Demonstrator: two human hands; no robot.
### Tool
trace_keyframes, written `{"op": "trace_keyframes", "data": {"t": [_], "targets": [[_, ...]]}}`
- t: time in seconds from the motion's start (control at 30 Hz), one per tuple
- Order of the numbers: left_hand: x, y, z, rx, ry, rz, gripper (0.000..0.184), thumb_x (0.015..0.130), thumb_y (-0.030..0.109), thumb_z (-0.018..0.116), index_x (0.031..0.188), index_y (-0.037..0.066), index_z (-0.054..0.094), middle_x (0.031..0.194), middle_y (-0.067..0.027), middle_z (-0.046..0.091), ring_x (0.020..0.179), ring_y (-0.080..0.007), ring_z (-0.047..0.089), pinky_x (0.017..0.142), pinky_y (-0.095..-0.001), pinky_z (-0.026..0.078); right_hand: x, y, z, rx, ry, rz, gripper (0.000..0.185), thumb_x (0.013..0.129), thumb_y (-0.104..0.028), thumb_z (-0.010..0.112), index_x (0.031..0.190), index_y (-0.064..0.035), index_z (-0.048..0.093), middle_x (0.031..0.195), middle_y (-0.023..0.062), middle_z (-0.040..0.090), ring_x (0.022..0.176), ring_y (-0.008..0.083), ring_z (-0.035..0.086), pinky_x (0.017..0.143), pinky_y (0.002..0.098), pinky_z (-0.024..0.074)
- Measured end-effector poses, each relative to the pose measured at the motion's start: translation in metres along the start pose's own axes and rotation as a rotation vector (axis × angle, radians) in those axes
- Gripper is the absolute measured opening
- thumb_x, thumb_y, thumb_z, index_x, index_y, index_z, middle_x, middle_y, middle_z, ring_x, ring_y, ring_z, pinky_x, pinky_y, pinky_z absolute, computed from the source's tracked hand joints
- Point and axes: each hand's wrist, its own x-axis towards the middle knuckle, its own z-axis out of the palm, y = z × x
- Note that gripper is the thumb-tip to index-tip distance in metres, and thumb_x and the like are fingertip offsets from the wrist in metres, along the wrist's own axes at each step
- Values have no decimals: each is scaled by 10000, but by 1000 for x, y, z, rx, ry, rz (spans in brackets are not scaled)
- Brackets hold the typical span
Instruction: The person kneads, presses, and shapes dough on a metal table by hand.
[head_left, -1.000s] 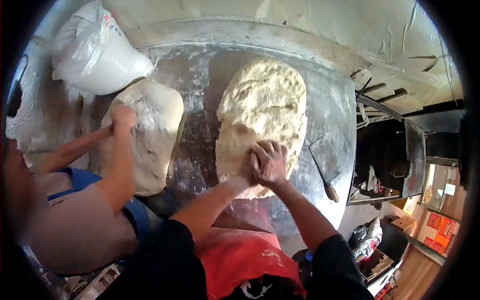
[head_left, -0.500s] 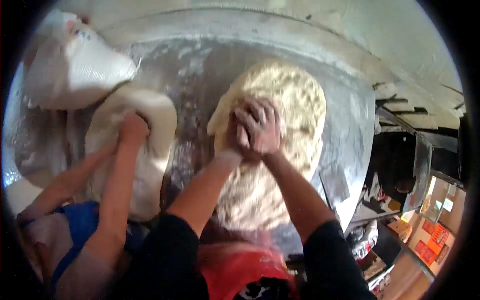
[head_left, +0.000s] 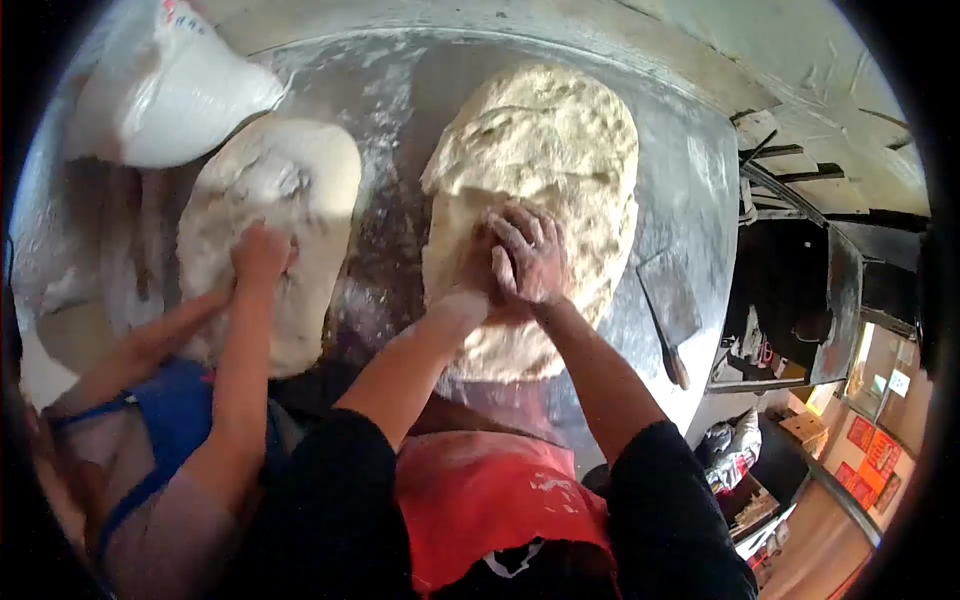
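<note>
A large, pale, lumpy slab of dough [head_left: 545, 140] lies lengthwise on the metal table [head_left: 385, 215]. Both of my hands press into its nearer half, one over the other. My right hand [head_left: 532, 252] is on top, its dusty fingers apart. Beneath it is my left hand [head_left: 484, 262], mostly covered, with its fingers hidden. Right of the dough a flat scraper [head_left: 672, 300] with a dark handle rests on the table.
To the left, a co-worker in a blue apron [head_left: 175, 415] presses joined hands [head_left: 262, 255] into a smoother dough slab [head_left: 320, 175]. Behind that slab stands a white sack [head_left: 190, 90]. A dark open metal cabinet [head_left: 785, 290] is beyond the table's right edge.
My stacked hands moved away from me along the dough, then came back toward its nearer half. The view has shifted. The co-worker's hands stay on the other slab.
</note>
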Motion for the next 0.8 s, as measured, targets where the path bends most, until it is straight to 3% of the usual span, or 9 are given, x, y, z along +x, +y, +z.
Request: {"op": "trace_keyframes", "data": {"t": [0.03,0.1,0.27,0.4,0.5,0.6,0.63,0.73,0.8], "targets": [[8,-3,14,1,-42,7,1030,806,670,650,1570,66,315,1590,-188,355,1485,-361,268,1265,-445,139,1,-6,-2,11,31,14,440,909,-335,589,1312,-170,652,1404,114,580,1331,400,474,1153,558,339],[-6,3,57,30,390,-65,912,898,597,620,1566,94,256,1607,-143,297,1479,-343,280,1261,-454,159,-29,-22,-3,19,-107,96,443,928,-349,577,1328,-172,646,1423,150,560,1336,423,475,1145,585,325],[-8,-3,157,54,455,-67,724,1009,465,443,1615,123,244,1661,-101,253,1545,-284,194,1259,-498,137,-65,-44,1,86,-139,-104,508,863,-370,669,1338,-193,638,1414,121,575,1319,373,520,1100,592,368],[-37,10,106,-140,485,56,754,980,476,445,1627,146,243,1686,-106,208,1569,-305,126,1254,-520,105,-67,-44,4,79,-63,-132,475,863,-333,658,1306,-162,657,1385,113,597,1316,330,527,1117,566,362],[-47,26,83,265,244,-68,758,988,452,478,1619,110,234,1671,-135,216,1546,-309,165,1246,-517,119,-69,-49,-8,49,-76,-84,446,890,-309,645,1308,-155,661,1394,110,593,1344,332,507,1157,552,338],[5,35,169,-431,407,120,714,1003,405,444,1598,59,255,1649,-135,247,1543,-301,173,1251,-490,148,-97,-42,-33,-5,-3,43,473,888,-349,628,1322,-162,649,1403,117,582,1355,370,481,1153,558,323],[13,53,133,-418,453,294,714,992,358,458,1604,67,234,1656,-129,225,1544,-308,179,1258,-500,147,-108,-28,-43,3,75,79,486,887,-354,620,1334,-164,644,1401,118,583,1359,378,473,1152,559,318],[-7,79,122,50,523,236,705,978,347,463,1596,72,264,1661,-137,228,1545,-322,188,1262,-499,154,-127,-3,-42,-16,158,115,525,862,-303,589,1351,-116,631,1410,138,576,1297,382,501,1097,543,352],[22,68,188,-933,381,390,707,970,361,469,1592,80,286,1655,-152,246,1547,-328,189,1260,-496,166,-127,-11,-42,-33,124,132,541,846,-305,593,1346,-101,627,1411,154,566,1276,397,505,1091,546,350]]}}
